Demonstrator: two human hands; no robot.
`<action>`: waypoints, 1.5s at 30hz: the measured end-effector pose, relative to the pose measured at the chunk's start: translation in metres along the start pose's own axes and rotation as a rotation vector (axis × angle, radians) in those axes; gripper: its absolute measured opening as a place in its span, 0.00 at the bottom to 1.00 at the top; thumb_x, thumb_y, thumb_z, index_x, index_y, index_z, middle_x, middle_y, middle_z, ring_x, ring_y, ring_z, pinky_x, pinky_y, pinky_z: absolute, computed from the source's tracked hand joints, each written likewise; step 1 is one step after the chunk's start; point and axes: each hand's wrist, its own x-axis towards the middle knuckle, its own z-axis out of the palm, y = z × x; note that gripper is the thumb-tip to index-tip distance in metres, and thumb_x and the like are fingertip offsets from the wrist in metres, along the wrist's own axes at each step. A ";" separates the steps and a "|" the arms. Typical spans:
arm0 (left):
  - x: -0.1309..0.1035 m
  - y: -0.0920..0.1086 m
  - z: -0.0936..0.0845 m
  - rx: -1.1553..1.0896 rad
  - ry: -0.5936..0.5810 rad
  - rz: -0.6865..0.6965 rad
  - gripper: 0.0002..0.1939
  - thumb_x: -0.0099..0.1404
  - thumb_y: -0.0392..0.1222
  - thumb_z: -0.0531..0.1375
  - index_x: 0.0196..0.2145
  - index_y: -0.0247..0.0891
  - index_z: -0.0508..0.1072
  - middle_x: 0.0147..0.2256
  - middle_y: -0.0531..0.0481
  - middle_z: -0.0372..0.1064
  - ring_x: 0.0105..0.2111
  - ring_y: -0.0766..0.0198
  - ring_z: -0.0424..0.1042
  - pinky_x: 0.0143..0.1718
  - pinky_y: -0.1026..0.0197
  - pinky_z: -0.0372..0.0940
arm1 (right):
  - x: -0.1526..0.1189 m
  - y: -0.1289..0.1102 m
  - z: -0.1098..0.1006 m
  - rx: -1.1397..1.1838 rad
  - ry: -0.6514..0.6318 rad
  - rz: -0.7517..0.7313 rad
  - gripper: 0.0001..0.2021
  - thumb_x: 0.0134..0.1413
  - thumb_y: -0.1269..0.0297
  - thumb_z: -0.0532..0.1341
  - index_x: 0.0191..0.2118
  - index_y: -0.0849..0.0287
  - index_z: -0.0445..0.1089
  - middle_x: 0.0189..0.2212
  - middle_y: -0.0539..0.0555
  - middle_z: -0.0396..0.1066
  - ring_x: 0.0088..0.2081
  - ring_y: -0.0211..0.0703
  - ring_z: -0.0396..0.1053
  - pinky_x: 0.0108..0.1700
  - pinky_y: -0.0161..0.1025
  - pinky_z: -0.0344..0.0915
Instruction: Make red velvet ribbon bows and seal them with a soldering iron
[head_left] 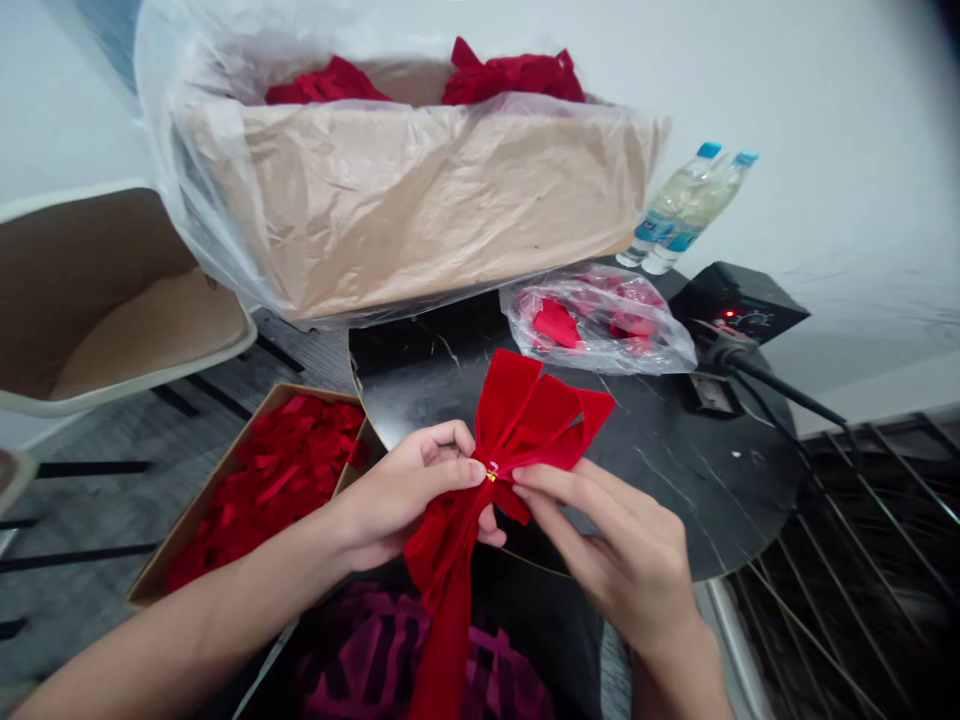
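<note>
Left hand (416, 500) and right hand (619, 540) pinch red bow (517, 410) at its gold tie (492, 474), near black table (660, 450).

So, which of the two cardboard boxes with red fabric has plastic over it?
The upper, larger-looking box: clear plastic covers its front. The lower-left box shows bare cardboard edges.

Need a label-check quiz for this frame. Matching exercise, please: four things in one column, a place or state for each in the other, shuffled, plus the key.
1. red bow
2. two bottles
3. black device
4. open box

A. shows a lit red light
B. to the left of the black table, filled with red pieces
C. fingers of the left hand and right hand on its middle
D. blue caps on, near the wall

Pairs: 1-C, 2-D, 3-A, 4-B
</note>
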 end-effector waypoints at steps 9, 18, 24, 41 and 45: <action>-0.003 0.008 0.008 0.036 -0.047 -0.089 0.13 0.65 0.39 0.64 0.37 0.38 0.61 0.22 0.48 0.73 0.17 0.69 0.70 0.19 0.71 0.66 | 0.001 0.011 0.000 0.063 0.114 -0.015 0.13 0.58 0.79 0.67 0.45 0.56 0.74 0.36 0.49 0.80 0.34 0.36 0.77 0.39 0.32 0.73; -0.004 0.012 0.006 -0.016 0.016 -0.107 0.09 0.66 0.37 0.63 0.34 0.36 0.64 0.22 0.49 0.72 0.19 0.71 0.71 0.20 0.74 0.67 | -0.012 0.016 -0.013 -0.137 -0.116 -0.201 0.13 0.62 0.76 0.63 0.50 0.56 0.73 0.38 0.53 0.76 0.35 0.40 0.73 0.36 0.38 0.69; -0.001 0.009 0.005 0.008 0.011 -0.134 0.08 0.66 0.38 0.63 0.35 0.37 0.65 0.27 0.46 0.76 0.21 0.66 0.76 0.21 0.68 0.72 | -0.014 0.015 -0.004 -0.106 0.025 -0.326 0.15 0.63 0.80 0.61 0.54 0.69 0.73 0.33 0.54 0.72 0.32 0.39 0.69 0.32 0.40 0.61; 0.000 0.012 0.015 0.098 -0.002 -0.132 0.14 0.59 0.37 0.70 0.32 0.36 0.66 0.26 0.50 0.76 0.26 0.60 0.80 0.25 0.61 0.76 | -0.003 -0.001 -0.030 -0.289 -0.138 -0.393 0.16 0.73 0.73 0.49 0.50 0.66 0.75 0.49 0.57 0.79 0.56 0.45 0.70 0.53 0.47 0.59; -0.001 0.017 0.017 0.221 0.031 -0.072 0.15 0.57 0.37 0.72 0.30 0.35 0.68 0.26 0.52 0.74 0.27 0.61 0.80 0.30 0.60 0.76 | 0.001 0.004 -0.030 -0.242 -0.166 -0.371 0.15 0.72 0.74 0.50 0.48 0.66 0.74 0.52 0.59 0.77 0.55 0.45 0.73 0.53 0.48 0.58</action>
